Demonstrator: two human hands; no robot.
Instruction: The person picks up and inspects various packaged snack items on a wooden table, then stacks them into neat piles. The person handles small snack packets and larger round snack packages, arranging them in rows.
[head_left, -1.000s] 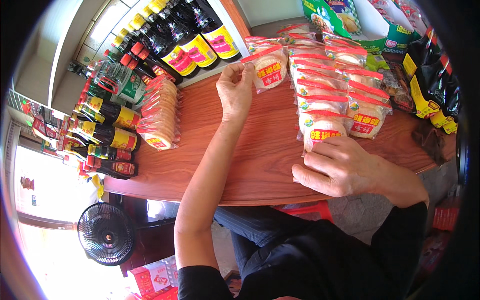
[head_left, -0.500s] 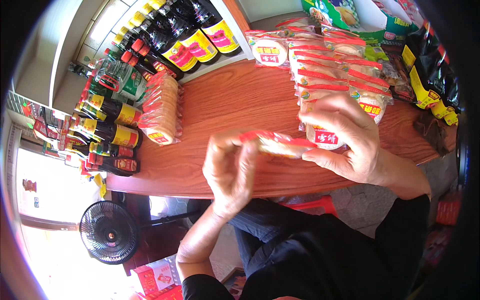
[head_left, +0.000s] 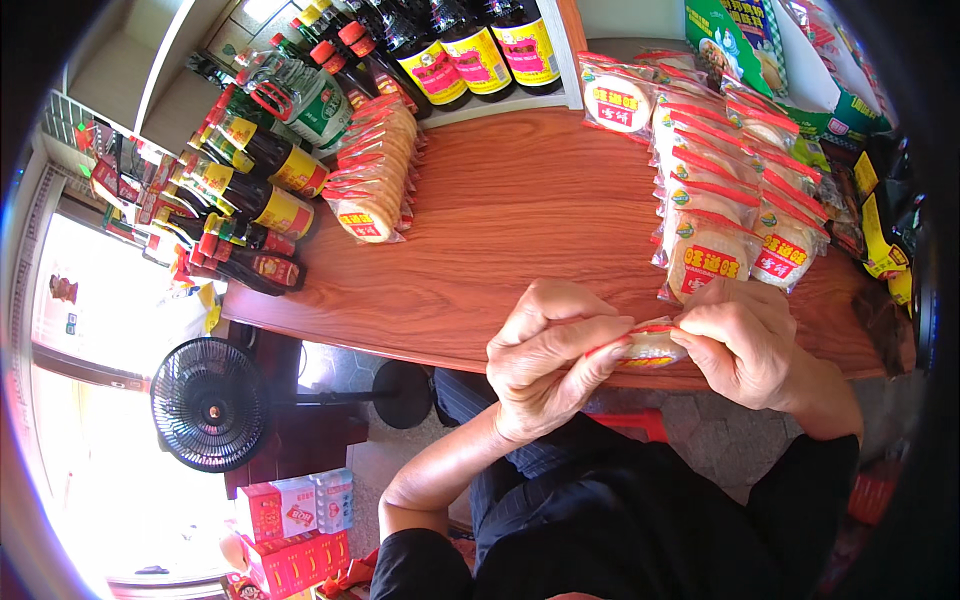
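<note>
Between my two hands, over the table's front edge, is a small clear packet of round rice crackers (head_left: pixel 650 347) with a red edge. My left hand (head_left: pixel 553 355) pinches its left end between thumb and fingers. The opposite end is gripped by my right hand (head_left: pixel 738 343), thumb and forefinger closed on the red edge. Just beyond the right hand, overlapping rows of similar cracker packets (head_left: pixel 708 262) lie on the wooden table (head_left: pixel 520 215). Another row of these packets (head_left: pixel 372 170) lies at the far left of the table.
Dark sauce bottles (head_left: pixel 255 203) line the left side, with larger bottles (head_left: pixel 478 60) on a shelf at the back. Green cartons (head_left: pixel 735 45) and black-and-yellow packages (head_left: pixel 880 240) stand at the right. A black fan (head_left: pixel 208 405) and pink boxes (head_left: pixel 295 505) are at lower left.
My right hand has come down from the packet rows and now grips the held packet's right end. My left hand has shifted right with the packet. The view has swung left.
</note>
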